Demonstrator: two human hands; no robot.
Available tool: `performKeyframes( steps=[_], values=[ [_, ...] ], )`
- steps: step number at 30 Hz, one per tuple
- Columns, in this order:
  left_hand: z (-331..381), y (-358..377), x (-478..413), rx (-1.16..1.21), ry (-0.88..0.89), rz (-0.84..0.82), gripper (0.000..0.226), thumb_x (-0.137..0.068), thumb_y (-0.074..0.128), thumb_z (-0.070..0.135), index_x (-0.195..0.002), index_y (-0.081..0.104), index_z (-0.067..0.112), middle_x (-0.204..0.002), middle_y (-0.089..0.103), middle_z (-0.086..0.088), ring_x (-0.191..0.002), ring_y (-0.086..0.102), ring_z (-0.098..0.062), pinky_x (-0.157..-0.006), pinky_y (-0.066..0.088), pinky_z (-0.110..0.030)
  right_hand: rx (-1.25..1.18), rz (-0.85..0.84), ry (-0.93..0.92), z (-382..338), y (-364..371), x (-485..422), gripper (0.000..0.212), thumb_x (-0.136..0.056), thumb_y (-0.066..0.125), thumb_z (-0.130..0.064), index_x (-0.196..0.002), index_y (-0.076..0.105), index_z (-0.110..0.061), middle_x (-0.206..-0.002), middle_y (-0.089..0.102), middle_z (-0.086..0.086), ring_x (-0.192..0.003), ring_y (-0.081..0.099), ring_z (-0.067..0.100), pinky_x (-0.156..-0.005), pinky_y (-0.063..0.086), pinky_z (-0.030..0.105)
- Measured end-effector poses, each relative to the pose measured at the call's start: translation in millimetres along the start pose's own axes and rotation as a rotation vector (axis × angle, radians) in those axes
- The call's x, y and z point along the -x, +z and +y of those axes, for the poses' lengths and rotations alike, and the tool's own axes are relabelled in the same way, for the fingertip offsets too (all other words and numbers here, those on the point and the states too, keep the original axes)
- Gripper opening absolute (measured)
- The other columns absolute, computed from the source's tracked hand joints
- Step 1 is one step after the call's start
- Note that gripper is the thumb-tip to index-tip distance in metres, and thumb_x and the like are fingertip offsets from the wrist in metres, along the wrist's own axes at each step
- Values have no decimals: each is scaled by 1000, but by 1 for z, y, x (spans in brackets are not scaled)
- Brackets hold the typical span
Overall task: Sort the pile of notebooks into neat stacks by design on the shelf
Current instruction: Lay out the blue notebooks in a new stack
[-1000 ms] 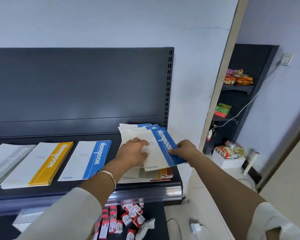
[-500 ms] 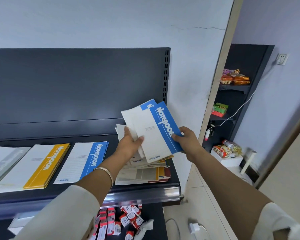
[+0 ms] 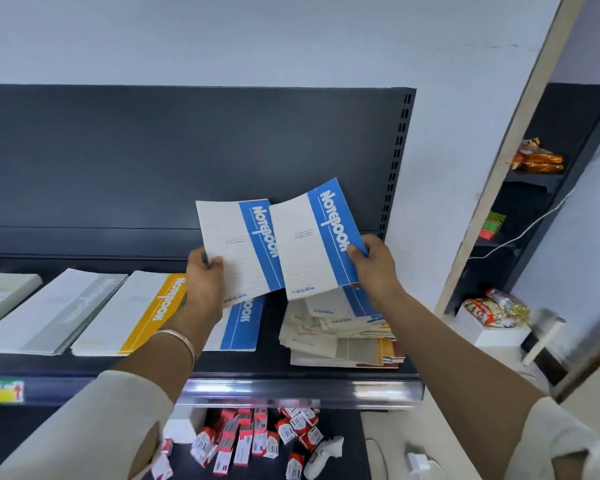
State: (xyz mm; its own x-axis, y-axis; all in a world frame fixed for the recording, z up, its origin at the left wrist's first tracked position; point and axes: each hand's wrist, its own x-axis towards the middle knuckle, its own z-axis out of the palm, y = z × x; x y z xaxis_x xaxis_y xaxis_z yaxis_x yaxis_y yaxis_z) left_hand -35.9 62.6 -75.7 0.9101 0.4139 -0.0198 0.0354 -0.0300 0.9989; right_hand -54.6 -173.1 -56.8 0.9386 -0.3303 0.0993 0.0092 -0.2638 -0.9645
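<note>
Blue and white, two notebooks stand up tall, stripes to the right, above the shelf [image 3: 274, 362]. The left hand [image 3: 205, 282] grips the left notebook [image 3: 236, 247]; the right hand [image 3: 374, 268] grips the right notebook [image 3: 312, 244]. Below, a messy pile [image 3: 340, 334] lies right of the blue stack [image 3: 239, 323].

We cannot read the small print on the held notebooks [image 3: 302, 251] — and the left hand [image 3: 205, 278] hides part of the blue stack [image 3: 241, 327].
</note>
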Motion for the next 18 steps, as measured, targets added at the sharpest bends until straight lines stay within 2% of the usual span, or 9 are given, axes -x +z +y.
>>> performKeyframes(
  steps=[2, 4, 10, 18],
  values=[
    [-4, -24, -12, -12, -6, 27, 25, -100, 38, 17, -124, 43, 13, -113, 52, -8, -95, 51, -27, -76, 47, -42, -43, -25, 3, -7, 25, 3, 6, -98, 47, -20, -102, 48, -15, -102, 61, 4, -87, 63, 18, -65, 58, 36],
    [-8, -46, -22, -13, 5, 35, 26, -100, 38, 16, -125, 43, 12, -116, 53, -9, -98, 53, -30, -77, 48, -44, -63, -41, 3, -16, 49, 6, 9, -99, 45, -19, -104, 47, -12, -100, 58, 3, -80, 59, 12, -58, 54, 30],
    [-11, -105, -45, -142, 9, 29, 29, -102, 33, 19, -129, 43, 19, -116, 54, -7, -97, 54, -31, -74, 45, -41, -53, -78, 19, -37, 113, 15, 10, -101, 40, -19, -105, 44, -11, -106, 55, 4, -86, 58, 16, -52, 50, 25],
    [-40, -119, -64, -209, -176, -211, 39, -99, 31, 6, -135, 42, 14, -114, 57, -15, -92, 56, -32, -74, 49, -39, -7, -35, 121, -31, 159, 28, 8, -101, 39, -19, -104, 42, -13, -114, 57, 9, -93, 61, 22, -69, 57, 37]
  ],
)
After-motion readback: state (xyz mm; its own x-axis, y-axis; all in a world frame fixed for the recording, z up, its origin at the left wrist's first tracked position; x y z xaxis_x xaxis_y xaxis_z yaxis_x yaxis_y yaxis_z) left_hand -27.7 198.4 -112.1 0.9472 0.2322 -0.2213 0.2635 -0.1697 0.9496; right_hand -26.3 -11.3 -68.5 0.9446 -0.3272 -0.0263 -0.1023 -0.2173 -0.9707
